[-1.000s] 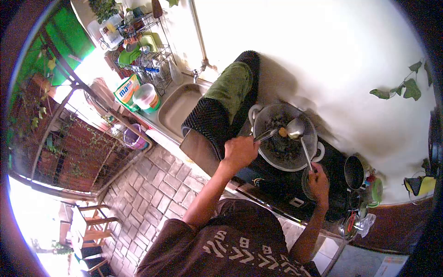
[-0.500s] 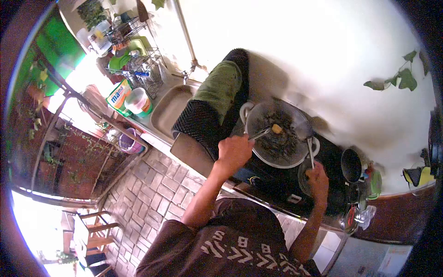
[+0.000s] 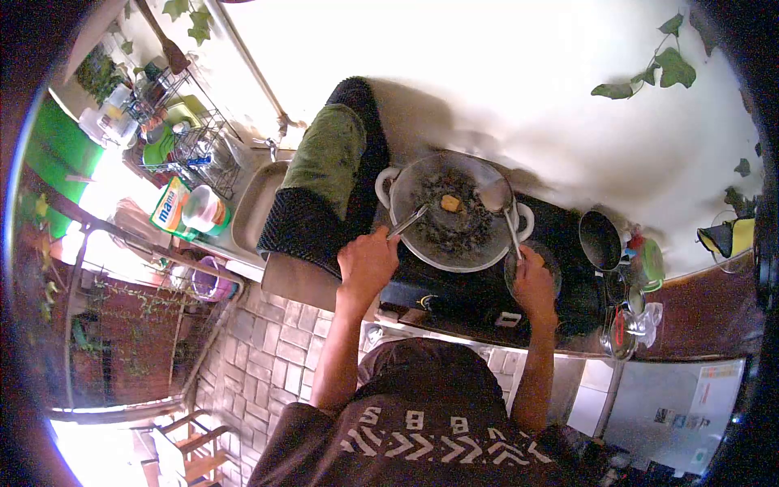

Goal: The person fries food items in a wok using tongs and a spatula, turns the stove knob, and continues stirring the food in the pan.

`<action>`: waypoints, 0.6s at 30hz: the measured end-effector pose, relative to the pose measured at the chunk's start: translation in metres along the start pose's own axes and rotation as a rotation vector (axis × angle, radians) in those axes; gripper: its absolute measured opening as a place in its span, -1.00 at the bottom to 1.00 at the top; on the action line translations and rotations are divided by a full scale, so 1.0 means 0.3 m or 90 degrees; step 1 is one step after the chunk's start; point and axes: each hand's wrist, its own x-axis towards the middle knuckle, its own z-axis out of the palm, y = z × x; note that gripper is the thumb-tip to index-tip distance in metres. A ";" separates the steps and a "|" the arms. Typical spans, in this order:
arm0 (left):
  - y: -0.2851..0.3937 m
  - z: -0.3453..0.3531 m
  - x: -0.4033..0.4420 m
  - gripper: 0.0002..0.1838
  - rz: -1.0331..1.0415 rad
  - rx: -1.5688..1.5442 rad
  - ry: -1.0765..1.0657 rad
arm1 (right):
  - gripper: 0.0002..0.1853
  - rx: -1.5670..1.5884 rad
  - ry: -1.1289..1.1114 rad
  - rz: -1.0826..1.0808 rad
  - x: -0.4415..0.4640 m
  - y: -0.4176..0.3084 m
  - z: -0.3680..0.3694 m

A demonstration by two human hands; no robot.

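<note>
A wide pale wok (image 3: 398, 231) with two loop handles sits on the black stove. Inside it lie dark, crumbly bits and one small yellowish-brown piece (image 3: 450, 203). My left hand (image 3: 369, 261) is closed round a slim metal utensil (image 3: 412, 219), perhaps tongs, whose tip hangs over the wok just left of the piece. On the right side, my right hand (image 3: 534, 284) grips the handle of a metal spatula (image 3: 493, 196). Its broad head rests against or just above the wok's right inner wall; I cannot tell which.
A black stove (image 3: 438, 288) carries the wok, with a dark round lid or pan (image 3: 535, 272) under my right hand. A small black pan (image 3: 600, 239) stands further right. Left are a green cloth (image 3: 324, 154), a sink (image 3: 261, 207), a dish rack (image 3: 211, 150) and a white tub (image 3: 203, 209).
The whole view has turned and shifted, so the wok appears further left. The left utensil's tip has drawn slightly away from the yellowish piece. Both hands keep their hold.
</note>
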 end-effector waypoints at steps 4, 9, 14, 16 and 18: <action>0.017 -0.008 -0.007 -0.64 0.002 -0.005 -0.001 | -0.66 -0.077 -0.048 0.017 -0.008 -0.049 0.018; -0.009 -0.012 -0.022 -0.62 -0.006 -0.003 0.020 | -0.65 0.114 -0.146 0.054 -0.007 -0.067 0.024; -0.036 0.011 -0.022 -0.61 -0.006 -0.013 0.020 | -0.64 0.059 -0.053 0.045 -0.002 -0.091 -0.025; -0.020 -0.002 -0.026 -0.60 -0.011 -0.007 0.010 | -0.64 0.057 -0.065 0.055 0.002 -0.100 -0.035; -0.014 -0.005 -0.027 -0.60 -0.017 0.000 0.000 | -0.63 -0.068 -0.076 0.009 -0.012 -0.117 -0.041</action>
